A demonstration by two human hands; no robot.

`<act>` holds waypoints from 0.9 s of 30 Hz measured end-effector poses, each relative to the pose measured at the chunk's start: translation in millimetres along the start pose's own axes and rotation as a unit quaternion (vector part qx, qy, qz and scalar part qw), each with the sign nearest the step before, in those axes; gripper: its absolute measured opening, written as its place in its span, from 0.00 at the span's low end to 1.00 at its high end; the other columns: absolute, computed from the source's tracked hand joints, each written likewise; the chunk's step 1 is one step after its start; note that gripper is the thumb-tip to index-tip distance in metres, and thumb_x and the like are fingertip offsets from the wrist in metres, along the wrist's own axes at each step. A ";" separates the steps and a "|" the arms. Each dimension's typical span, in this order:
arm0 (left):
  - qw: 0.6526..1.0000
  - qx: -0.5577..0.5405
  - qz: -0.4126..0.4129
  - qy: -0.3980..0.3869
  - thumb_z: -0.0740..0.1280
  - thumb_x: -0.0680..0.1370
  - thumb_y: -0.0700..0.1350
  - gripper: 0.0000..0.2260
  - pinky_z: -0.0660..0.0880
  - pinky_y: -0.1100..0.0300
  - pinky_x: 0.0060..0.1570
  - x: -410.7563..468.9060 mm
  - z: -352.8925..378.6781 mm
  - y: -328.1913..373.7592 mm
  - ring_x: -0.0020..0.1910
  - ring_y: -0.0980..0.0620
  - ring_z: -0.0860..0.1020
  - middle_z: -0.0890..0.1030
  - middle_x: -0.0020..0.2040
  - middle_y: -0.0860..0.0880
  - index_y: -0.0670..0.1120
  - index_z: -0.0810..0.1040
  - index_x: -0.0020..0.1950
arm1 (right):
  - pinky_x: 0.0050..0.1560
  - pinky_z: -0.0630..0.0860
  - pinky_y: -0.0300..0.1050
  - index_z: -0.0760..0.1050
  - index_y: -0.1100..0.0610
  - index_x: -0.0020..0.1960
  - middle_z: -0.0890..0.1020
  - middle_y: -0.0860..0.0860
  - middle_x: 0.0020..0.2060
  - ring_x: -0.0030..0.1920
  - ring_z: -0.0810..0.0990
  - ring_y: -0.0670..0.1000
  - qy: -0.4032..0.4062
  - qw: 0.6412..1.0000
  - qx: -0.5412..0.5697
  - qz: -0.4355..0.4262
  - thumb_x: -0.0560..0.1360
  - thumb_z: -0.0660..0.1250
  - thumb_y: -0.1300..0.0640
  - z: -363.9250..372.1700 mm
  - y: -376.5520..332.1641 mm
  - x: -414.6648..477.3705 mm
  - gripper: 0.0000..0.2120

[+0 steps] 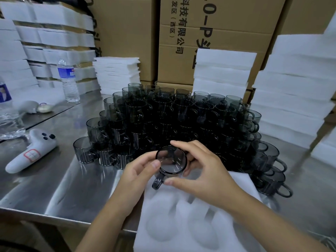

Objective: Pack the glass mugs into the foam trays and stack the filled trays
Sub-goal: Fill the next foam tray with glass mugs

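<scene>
I see mug [171, 160] held over far end of foam tray [181, 215]. Left hand [143, 171] pinches rim; right hand [205, 171] fingers curled round it. Tray overhangs table [63, 188] near edge: hard press may tip it. Slip strikes mug pile [172, 120].

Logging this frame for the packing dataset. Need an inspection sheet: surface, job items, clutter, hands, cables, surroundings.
Surface: steel table, reflective.
Job's things: held mug, rim towards the camera, handle pointing down-left; mug pile of dark glass, tiered, behind it; foam tray at the near edge, visible pockets empty.
Clutter: white controller lying at the left; water bottle upright beyond it.
Hands: left hand and right hand both grip the held mug above the tray.
Cables: nothing seen.
Surroundings: cardboard boxes behind; foam stacks at the right, more at the left.
</scene>
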State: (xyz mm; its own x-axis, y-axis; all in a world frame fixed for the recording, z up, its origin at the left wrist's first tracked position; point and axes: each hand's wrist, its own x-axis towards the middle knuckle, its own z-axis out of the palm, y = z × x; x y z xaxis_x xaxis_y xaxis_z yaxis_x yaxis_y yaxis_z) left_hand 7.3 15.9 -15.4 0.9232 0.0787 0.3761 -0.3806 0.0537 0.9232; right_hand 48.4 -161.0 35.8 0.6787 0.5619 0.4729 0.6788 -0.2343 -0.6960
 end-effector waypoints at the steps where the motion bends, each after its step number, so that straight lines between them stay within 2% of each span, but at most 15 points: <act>1: 1.000 0.007 0.003 -0.002 0.65 0.73 0.57 0.20 0.71 0.45 0.64 0.2 0.0 0.1 0.62 0.45 0.78 0.82 0.58 0.45 0.49 0.81 0.60 | 0.45 0.77 0.42 0.73 0.41 0.63 0.75 0.41 0.47 0.42 0.77 0.48 -0.005 1.000 0.000 0.004 0.61 0.81 0.49 0.2 -0.3 0.1 0.32; 5: 1.000 -0.001 -0.004 -0.010 0.63 0.74 0.55 0.19 0.75 0.60 0.56 1.3 0.5 1.7 0.60 0.47 0.79 0.83 0.58 0.45 0.47 0.81 0.59 | 0.46 0.77 0.41 0.76 0.44 0.62 0.78 0.47 0.44 0.42 0.77 0.47 -0.011 1.000 -0.007 0.024 0.59 0.81 0.46 1.0 0.0 -0.2 0.33; 9: 1.000 -0.022 -0.015 -0.009 0.63 0.74 0.54 0.18 0.75 0.63 0.53 1.4 0.2 1.6 0.60 0.46 0.79 0.83 0.57 0.44 0.47 0.81 0.59 | 0.48 0.70 0.31 0.76 0.45 0.62 0.77 0.42 0.45 0.45 0.75 0.44 -0.005 0.999 -0.039 0.023 0.59 0.79 0.43 2.0 0.4 -0.8 0.33; 11: 0.999 -0.035 -0.010 -0.007 0.64 0.74 0.53 0.18 0.75 0.60 0.55 1.6 0.1 1.7 0.61 0.46 0.78 0.82 0.58 0.44 0.48 0.81 0.60 | 0.50 0.70 0.31 0.76 0.46 0.64 0.77 0.40 0.48 0.48 0.76 0.43 -0.004 0.999 -0.036 0.020 0.60 0.79 0.44 2.4 0.9 -1.1 0.33; 15: 0.999 -0.046 -0.003 -0.006 0.65 0.73 0.53 0.19 0.69 0.42 0.64 1.2 -0.7 0.5 0.63 0.42 0.77 0.81 0.60 0.42 0.47 0.80 0.62 | 0.52 0.73 0.34 0.74 0.47 0.66 0.77 0.39 0.53 0.51 0.76 0.44 -0.014 0.999 -0.033 0.015 0.62 0.79 0.47 3.1 1.5 -1.1 0.33; 18: 0.999 -0.045 -0.008 -0.004 0.65 0.72 0.52 0.19 0.68 0.39 0.64 1.3 -0.5 0.3 0.62 0.41 0.77 0.81 0.59 0.42 0.48 0.80 0.61 | 0.52 0.71 0.32 0.74 0.48 0.66 0.77 0.39 0.53 0.52 0.75 0.43 -0.024 0.999 -0.044 0.018 0.63 0.79 0.48 2.3 0.7 -0.8 0.33; 20: 0.999 -0.042 -0.008 0.004 0.65 0.70 0.51 0.19 0.72 0.44 0.60 0.9 0.0 0.9 0.60 0.43 0.78 0.82 0.57 0.43 0.49 0.81 0.59 | 0.53 0.72 0.33 0.74 0.48 0.66 0.77 0.39 0.53 0.52 0.75 0.43 -0.032 0.998 -0.049 0.020 0.63 0.79 0.48 1.5 0.2 -0.6 0.33; 23: 0.999 -0.027 0.015 0.009 0.65 0.70 0.50 0.18 0.76 0.59 0.52 -0.3 1.6 4.0 0.57 0.47 0.81 0.83 0.55 0.45 0.49 0.82 0.58 | 0.52 0.73 0.35 0.75 0.45 0.64 0.77 0.41 0.50 0.50 0.75 0.44 -0.041 0.997 -0.057 0.023 0.63 0.79 0.47 0.5 -0.5 -0.1 0.31; 27: 0.999 -0.016 0.025 0.016 0.65 0.69 0.47 0.18 0.76 0.64 0.51 -0.4 3.5 6.6 0.56 0.49 0.81 0.84 0.54 0.46 0.46 0.81 0.57 | 0.51 0.71 0.33 0.74 0.40 0.61 0.76 0.40 0.47 0.48 0.74 0.43 -0.041 0.996 -0.073 0.035 0.62 0.79 0.44 0.1 0.6 0.2 0.29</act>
State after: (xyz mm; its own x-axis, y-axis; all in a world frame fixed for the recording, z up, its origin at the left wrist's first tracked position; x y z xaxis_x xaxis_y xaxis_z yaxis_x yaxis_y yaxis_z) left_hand 4.6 12.7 -9.2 0.9009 0.1134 0.4188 -0.4285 0.0808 0.8999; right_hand 48.9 -160.9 35.5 0.7051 0.6012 0.3760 0.6678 -0.3847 -0.6371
